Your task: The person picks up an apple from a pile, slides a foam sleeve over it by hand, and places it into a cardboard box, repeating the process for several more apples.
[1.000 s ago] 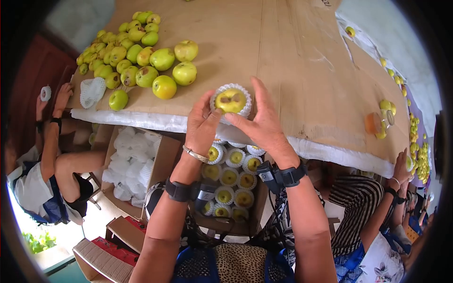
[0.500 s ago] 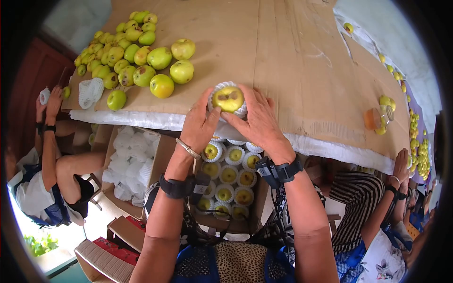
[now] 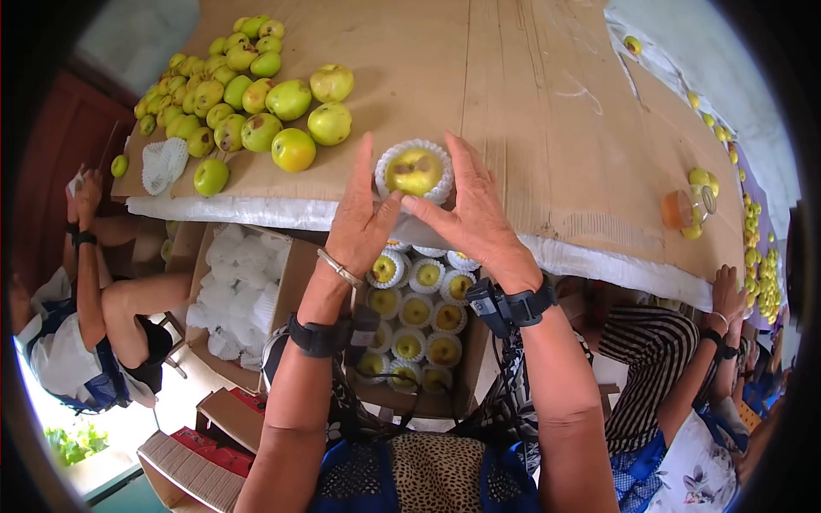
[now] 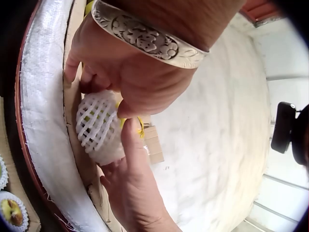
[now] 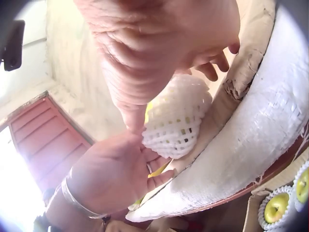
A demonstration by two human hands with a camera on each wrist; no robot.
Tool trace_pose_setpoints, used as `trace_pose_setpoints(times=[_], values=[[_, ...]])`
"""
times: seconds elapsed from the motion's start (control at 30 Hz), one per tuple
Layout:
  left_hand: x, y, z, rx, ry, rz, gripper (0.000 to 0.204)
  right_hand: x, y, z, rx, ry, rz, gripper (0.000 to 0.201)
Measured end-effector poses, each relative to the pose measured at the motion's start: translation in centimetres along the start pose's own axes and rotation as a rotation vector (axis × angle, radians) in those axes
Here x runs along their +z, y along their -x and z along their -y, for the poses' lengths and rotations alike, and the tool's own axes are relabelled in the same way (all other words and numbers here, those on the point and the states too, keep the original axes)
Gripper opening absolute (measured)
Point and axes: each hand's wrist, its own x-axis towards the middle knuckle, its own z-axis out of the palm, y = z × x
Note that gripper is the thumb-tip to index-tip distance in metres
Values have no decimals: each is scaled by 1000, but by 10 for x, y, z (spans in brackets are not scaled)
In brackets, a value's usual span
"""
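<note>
A yellow-green apple (image 3: 414,171) with brown blemishes sits in a white foam net (image 3: 387,156) at the table's near edge. Beside it on the left is the left hand (image 3: 363,218), fingers extended and spread from the thumb. The right hand (image 3: 481,222) mirrors it on the other side, its fingers nearly straight. Both thumbs come together at the net's near side. In the left wrist view the net (image 4: 99,125) lies between the left hand (image 4: 140,79) and right hand (image 4: 140,188). The right wrist view shows the net (image 5: 176,121) below the right hand (image 5: 159,48).
Loose apples (image 3: 206,96) are heaped on the cardboard-covered table (image 3: 547,128) at left, near an empty foam net (image 3: 164,165). Under the edge stand a box of nets (image 3: 235,295) and a box of netted apples (image 3: 416,310). A jar (image 3: 678,209) is at right; people sit on both sides.
The hands held the netted apple closely half a second ago; now their fingers are straighter and farther from its sides. The apple's blemished face is turned slightly differently.
</note>
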Motion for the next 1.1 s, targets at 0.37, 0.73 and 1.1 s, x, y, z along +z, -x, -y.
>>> trace_pose_setpoints(times=[0.37, 0.73, 1.1], values=[[2, -2, -3, -2, -265, 20, 49, 13, 6, -6, -54, 129, 20, 63], [6, 5, -4, 102, -373, -76, 47, 9, 7, -5, -108, 167, 22, 62], [11, 3, -8, 65, -440, -117, 47, 8, 7, -8, -66, 198, 66, 65]])
